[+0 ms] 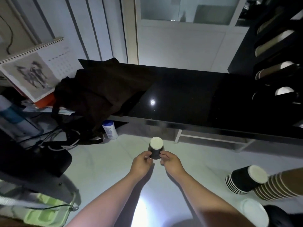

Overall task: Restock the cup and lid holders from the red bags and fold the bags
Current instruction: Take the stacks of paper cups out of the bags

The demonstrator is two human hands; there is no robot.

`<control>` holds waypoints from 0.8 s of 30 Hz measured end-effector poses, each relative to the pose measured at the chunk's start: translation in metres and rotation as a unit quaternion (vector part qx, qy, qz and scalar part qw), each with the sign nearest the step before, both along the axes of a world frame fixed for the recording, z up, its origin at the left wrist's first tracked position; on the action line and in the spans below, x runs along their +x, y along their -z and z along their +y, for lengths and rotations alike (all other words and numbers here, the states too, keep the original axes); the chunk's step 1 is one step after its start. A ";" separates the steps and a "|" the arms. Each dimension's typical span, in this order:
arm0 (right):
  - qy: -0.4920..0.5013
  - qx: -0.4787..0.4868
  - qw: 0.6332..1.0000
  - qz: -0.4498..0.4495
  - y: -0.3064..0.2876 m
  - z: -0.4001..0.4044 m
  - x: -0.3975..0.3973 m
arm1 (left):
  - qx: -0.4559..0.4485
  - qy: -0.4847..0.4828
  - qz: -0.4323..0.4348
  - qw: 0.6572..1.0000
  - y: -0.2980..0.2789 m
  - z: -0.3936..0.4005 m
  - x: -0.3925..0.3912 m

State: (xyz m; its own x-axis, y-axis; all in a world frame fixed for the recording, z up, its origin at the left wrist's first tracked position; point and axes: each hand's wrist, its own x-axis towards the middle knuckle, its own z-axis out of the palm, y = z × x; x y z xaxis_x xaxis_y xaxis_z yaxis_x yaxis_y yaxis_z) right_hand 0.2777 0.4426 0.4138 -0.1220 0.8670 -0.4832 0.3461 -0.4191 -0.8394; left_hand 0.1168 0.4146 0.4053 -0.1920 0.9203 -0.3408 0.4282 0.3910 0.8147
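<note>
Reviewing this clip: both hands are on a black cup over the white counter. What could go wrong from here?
1. The black cup is pinched only by the fingertips of the left hand and right hand, upside down; it could slip.
2. The stack of black cups lies tilted against the brown cup stack; a bump by the right arm might roll them.
3. The dim light makes the cup holder slots hard to see.

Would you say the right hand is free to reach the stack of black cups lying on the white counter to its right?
Probably not yet: the right hand and left hand both pinch a black cup. The path to the stack of black cups looks unobstructed.
</note>
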 end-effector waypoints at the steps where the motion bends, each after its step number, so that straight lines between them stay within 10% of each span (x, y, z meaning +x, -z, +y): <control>1: -0.007 -0.005 1.000 0.001 -0.001 0.006 -0.001 | 0.001 0.013 0.004 1.000 0.000 0.008 0.000; 24: 0.095 0.051 0.991 -0.077 -0.061 -0.083 0.173 | 0.017 0.168 0.016 0.985 -0.043 -0.030 0.178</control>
